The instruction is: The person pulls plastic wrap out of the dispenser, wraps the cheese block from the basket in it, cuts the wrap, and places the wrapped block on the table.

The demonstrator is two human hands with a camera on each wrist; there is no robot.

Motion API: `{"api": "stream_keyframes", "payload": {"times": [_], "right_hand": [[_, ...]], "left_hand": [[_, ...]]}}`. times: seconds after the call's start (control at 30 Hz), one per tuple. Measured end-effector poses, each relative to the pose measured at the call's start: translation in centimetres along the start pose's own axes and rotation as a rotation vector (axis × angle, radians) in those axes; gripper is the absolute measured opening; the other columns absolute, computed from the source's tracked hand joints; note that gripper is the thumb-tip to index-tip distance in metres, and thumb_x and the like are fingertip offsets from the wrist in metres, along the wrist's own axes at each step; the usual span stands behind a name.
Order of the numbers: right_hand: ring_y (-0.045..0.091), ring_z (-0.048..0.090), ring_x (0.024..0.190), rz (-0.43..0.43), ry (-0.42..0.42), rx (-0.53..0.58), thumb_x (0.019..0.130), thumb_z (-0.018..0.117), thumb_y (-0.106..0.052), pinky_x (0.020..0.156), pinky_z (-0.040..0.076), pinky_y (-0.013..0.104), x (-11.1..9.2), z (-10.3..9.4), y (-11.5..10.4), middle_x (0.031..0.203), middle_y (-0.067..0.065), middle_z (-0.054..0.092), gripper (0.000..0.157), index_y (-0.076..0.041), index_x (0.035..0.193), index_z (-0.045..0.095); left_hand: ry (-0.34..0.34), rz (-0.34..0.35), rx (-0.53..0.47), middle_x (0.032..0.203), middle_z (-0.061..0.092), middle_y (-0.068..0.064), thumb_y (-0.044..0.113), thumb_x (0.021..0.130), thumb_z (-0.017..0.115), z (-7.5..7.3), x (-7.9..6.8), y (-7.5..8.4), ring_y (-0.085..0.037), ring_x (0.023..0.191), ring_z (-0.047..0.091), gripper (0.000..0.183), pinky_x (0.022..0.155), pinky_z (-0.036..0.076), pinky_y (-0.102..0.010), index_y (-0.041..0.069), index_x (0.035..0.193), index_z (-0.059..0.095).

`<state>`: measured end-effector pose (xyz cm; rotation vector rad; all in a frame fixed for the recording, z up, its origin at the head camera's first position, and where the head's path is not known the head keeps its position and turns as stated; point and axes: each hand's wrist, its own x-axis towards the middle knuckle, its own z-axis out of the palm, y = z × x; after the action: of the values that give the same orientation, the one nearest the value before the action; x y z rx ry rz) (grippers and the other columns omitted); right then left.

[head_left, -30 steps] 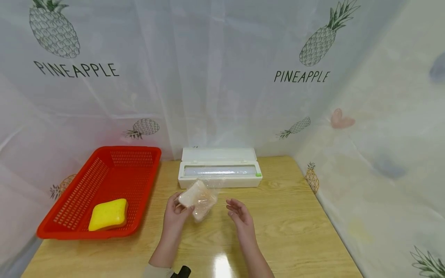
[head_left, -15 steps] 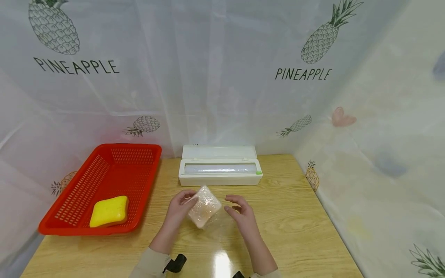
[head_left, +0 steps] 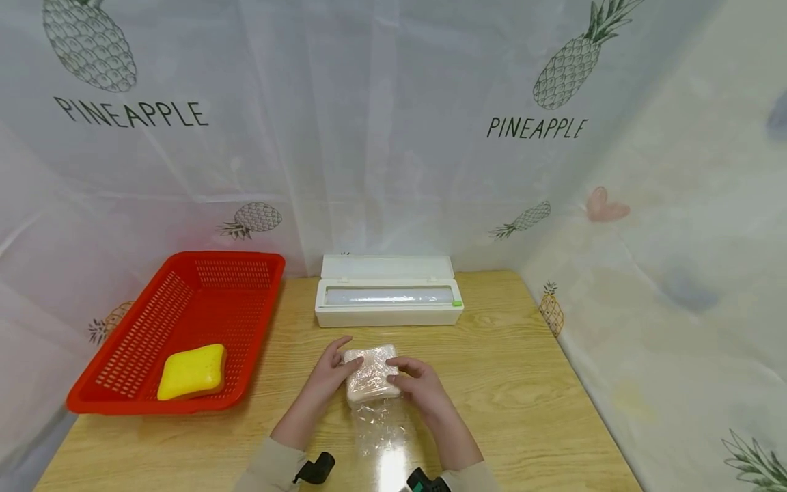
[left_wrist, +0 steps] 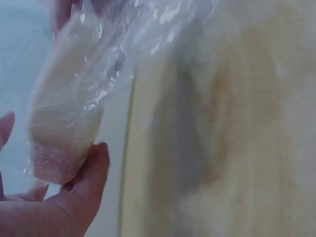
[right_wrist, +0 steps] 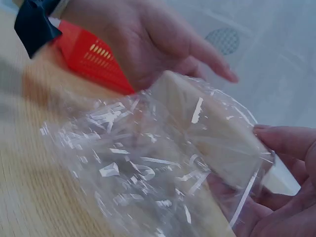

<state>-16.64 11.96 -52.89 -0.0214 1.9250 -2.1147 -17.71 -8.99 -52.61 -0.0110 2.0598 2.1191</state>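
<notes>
A pale, squarish, bread-like block (head_left: 372, 374) wrapped in clear cling film is held above the wooden table in the head view. My left hand (head_left: 327, 376) grips its left side, thumb on the upper face. On the opposite side, my right hand (head_left: 425, 391) holds the edge between thumb and fingers. A loose tail of cling film (head_left: 380, 425) hangs from the near side. In the left wrist view, fingers curl round the lower end of the block (left_wrist: 61, 118). Crinkled film covers much of the block (right_wrist: 212, 128) in the right wrist view.
Behind the hands stands a white cling film dispenser (head_left: 389, 317), lid raised, with a film roll inside. A red plastic basket (head_left: 230, 307) at the left contains a yellow sponge-like block (head_left: 193, 372). A pineapple-print curtain (head_left: 393, 150) borders the table (head_left: 522, 383).
The wrapped block has turned from a tilted stance to nearly square and moved slightly right. My right hand, earlier apart from it, now holds its right edge. Loose film hangs toward me.
</notes>
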Motion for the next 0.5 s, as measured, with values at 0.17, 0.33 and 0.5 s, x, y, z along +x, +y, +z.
{"api": "stream_keyframes", "payload": {"times": [0.17,0.33,0.5], "right_hand": [[0.022,0.054,0.110,0.013,0.094,0.065,0.089,0.068,-0.008,0.064,0.046,0.020,1.3,-0.2,1.0,0.148,0.028,0.036,0.038,0.000,0.125,0.062],[0.003,0.045,0.063,0.017,0.124,0.209,0.092,0.064,-0.002,0.053,0.037,0.014,2.6,0.0,1.9,0.141,0.029,0.041,0.039,0.004,0.130,0.056],[0.001,0.037,0.055,0.003,0.177,0.242,0.092,0.062,0.000,0.049,0.034,0.013,3.8,0.2,2.6,0.138,0.028,0.041,0.040,0.006,0.131,0.054]], "left_hand": [[-0.018,-0.070,-0.142,0.138,0.033,-0.042,0.012,0.095,0.063,0.3,-0.6,-2.0,-0.039,0.105,0.059,0.077,0.090,0.051,-0.048,0.002,0.153,0.013],[-0.004,-0.130,-0.234,0.124,0.047,-0.037,0.008,0.095,0.061,0.7,-1.3,-3.5,-0.024,0.088,0.063,0.081,0.082,0.055,-0.040,0.001,0.153,0.006],[0.004,-0.169,-0.261,0.103,0.064,-0.018,0.009,0.093,0.064,0.8,-1.8,-5.0,-0.018,0.081,0.064,0.084,0.075,0.056,-0.031,-0.002,0.152,0.005]]}}
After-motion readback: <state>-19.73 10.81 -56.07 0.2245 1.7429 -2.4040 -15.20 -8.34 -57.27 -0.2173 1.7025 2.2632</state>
